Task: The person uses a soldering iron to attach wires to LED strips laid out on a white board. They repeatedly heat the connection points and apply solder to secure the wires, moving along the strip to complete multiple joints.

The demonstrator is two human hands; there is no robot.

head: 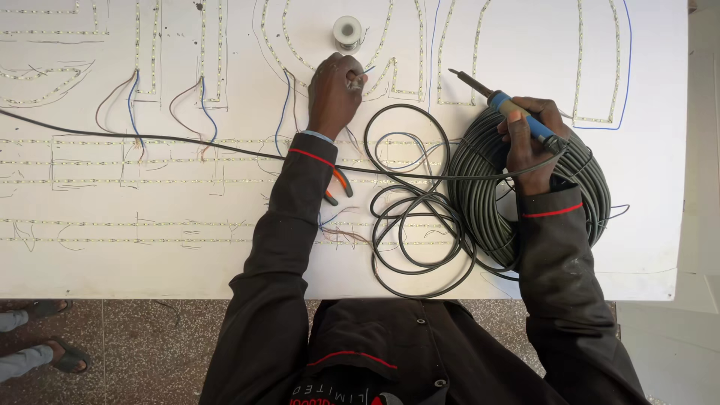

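My right hand (529,129) grips a blue-handled soldering iron (504,103), its tip pointing up and left over the white board (112,255). The hand rests on a large coil of black cable (480,187). My left hand (334,91) is closed on the board just below a small spool of solder wire (347,32), pinching something thin; what it holds is too small to tell. LED strips (154,52) trace letter outlines across the board, joined by thin red and blue wires (133,105).
Orange-handled pliers (339,186) lie partly under my left sleeve. Loose loops of black cable (409,217) spread between my arms, and one black cord (150,138) runs left across the board. Another person's sandalled feet (52,334) stand on the floor at lower left.
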